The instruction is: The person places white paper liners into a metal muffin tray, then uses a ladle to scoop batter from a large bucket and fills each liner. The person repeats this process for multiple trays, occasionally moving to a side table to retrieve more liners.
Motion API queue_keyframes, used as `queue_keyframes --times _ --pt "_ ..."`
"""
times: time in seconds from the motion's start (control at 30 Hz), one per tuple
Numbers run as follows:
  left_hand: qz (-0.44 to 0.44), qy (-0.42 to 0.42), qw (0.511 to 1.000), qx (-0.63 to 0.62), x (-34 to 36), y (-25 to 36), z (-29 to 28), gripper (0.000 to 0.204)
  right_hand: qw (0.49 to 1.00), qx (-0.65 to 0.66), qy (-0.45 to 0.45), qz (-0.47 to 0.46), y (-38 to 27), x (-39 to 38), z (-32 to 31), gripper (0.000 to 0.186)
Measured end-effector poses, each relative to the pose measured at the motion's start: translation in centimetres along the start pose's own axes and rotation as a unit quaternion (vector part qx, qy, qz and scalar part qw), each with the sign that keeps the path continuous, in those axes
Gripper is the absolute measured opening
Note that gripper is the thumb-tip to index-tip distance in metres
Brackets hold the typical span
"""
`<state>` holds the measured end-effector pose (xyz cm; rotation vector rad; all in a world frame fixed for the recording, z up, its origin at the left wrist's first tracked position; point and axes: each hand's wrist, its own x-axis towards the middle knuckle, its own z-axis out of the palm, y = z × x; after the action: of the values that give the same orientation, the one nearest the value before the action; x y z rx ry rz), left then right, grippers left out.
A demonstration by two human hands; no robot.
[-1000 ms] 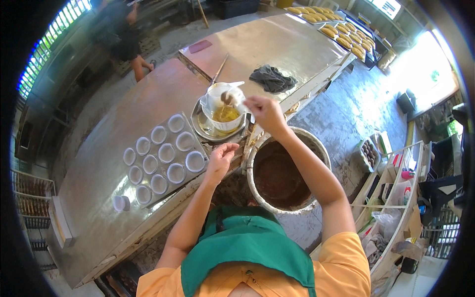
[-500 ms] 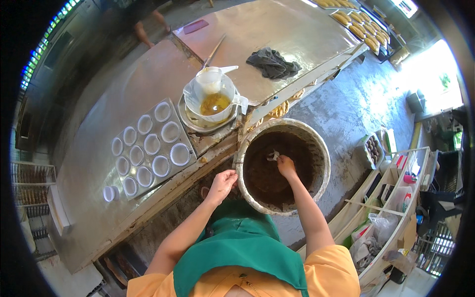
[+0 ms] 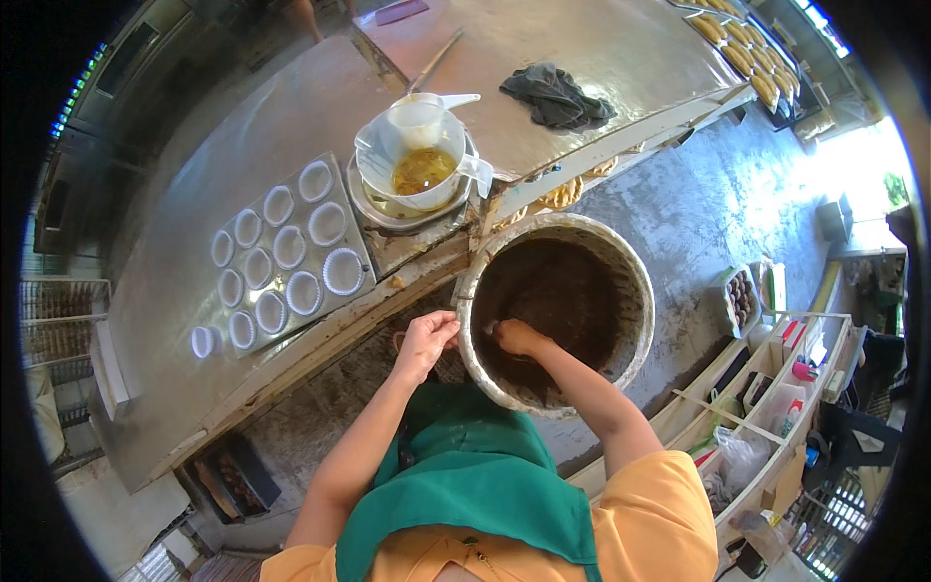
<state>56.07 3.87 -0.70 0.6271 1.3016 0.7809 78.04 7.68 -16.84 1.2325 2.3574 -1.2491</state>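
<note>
Brown mixture [image 3: 567,281] lies beneath the right hand [image 3: 520,338], which grips a small utensil [image 3: 491,327].

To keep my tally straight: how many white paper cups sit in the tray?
12: the white paper cups stand in three rows of four along the tray; any nested inside one another would be hidden.

Bucket rim [image 3: 640,301] surrounds right grip [image 3: 521,338]; open room straight above.
</note>
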Motion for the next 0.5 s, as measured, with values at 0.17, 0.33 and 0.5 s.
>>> queue_keyframes --times 0.17,0.33,0.5 --pt "-0.003 0.005 1.000 0.018 0.0 -0.2 -0.1 0.019 0.888 0.428 -0.081 0.147 1.4 -4.4 -4.7 0.023" --pt "0.007 0.016 1.000 0.009 0.3 -0.6 0.0 0.016 0.943 0.315 0.061 0.090 -1.3 -3.7 -3.3 0.024" --pt "0.008 0.015 1.000 0.006 0.2 -0.7 -0.1 0.016 0.944 0.299 0.138 0.033 -6.4 -5.4 -2.3 0.023"
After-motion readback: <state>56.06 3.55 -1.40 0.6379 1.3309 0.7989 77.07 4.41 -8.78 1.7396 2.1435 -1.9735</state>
